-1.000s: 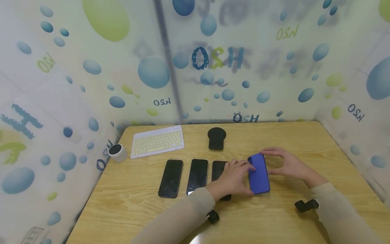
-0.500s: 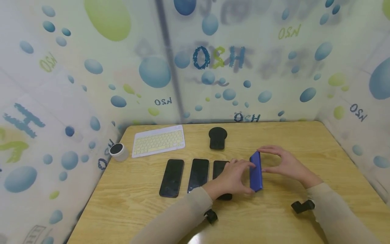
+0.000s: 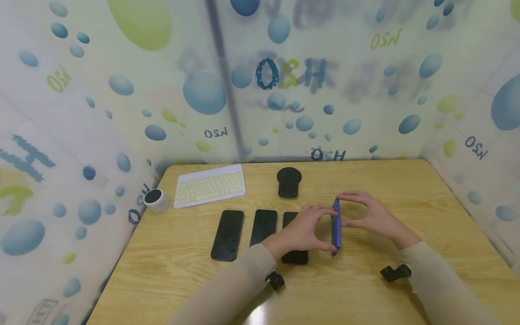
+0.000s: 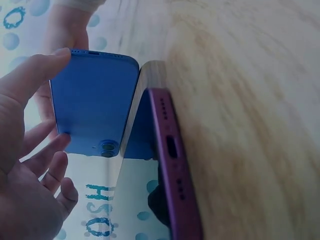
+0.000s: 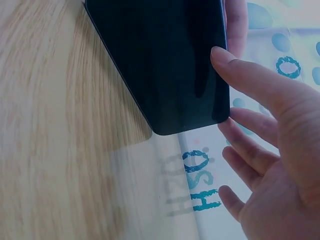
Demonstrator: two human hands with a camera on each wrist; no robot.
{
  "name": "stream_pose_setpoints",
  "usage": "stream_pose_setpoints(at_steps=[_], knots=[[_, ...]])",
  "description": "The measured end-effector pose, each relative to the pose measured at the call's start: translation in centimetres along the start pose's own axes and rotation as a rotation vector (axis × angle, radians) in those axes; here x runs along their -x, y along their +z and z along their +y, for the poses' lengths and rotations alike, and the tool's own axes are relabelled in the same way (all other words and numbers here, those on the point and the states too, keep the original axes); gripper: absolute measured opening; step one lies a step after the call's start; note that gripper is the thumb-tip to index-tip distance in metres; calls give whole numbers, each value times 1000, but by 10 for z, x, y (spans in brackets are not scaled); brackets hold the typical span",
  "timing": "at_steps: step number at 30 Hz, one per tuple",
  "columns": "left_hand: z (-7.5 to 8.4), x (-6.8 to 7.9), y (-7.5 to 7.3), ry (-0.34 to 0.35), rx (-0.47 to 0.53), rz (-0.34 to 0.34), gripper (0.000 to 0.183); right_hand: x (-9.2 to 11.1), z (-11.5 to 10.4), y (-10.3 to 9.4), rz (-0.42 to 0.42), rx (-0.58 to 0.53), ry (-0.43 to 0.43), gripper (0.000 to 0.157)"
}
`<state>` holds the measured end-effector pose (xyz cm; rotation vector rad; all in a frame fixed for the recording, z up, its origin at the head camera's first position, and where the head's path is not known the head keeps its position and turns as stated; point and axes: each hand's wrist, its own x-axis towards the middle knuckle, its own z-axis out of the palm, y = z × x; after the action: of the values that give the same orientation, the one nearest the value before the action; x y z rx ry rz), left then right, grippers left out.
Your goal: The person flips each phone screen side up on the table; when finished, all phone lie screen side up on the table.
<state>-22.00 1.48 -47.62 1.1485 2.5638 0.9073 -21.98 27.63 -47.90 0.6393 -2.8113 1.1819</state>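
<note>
A blue smartphone [image 3: 336,232] stands on its long edge, nearly edge-on in the head view. My left hand [image 3: 300,230] holds it from the left, thumb at the near end and fingertips toward the far end. From the other side my right hand [image 3: 375,219] grips its far part. The left wrist view shows the blue back [image 4: 97,100] with two camera lenses. In the right wrist view the dark screen [image 5: 160,65] has my right thumb on it, with fingertips at its end. Beneath my left hand lies a dark phone [image 3: 295,256], partly covered.
Two more dark phones [image 3: 227,235] [image 3: 264,225] lie flat in a row to the left. Behind them are a white keyboard [image 3: 210,186], a black round-topped stand [image 3: 289,182] and a white cylinder with a black top [image 3: 156,201]. Patterned walls enclose the wooden table [image 3: 170,280].
The blue phone has turned from lying back up to standing on its long edge, and has shifted slightly left. Both hands moved left with it.
</note>
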Motion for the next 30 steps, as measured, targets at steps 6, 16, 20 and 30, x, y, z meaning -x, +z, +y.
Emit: stream_pose_setpoints(at_steps=[6,16,20,30], knots=[[-4,3,-4,34,-63,27,89,-4,-2,7,3,-21,5,72],[-11,11,-7,58,-80,55,92,-7,5,12,-39,-30,6,72],[-14,14,-7,58,-88,64,90,-10,12,14,-91,-9,6,73],[-13,21,-4,-23,-172,89,86,-13,24,20,-117,17,-11,77]])
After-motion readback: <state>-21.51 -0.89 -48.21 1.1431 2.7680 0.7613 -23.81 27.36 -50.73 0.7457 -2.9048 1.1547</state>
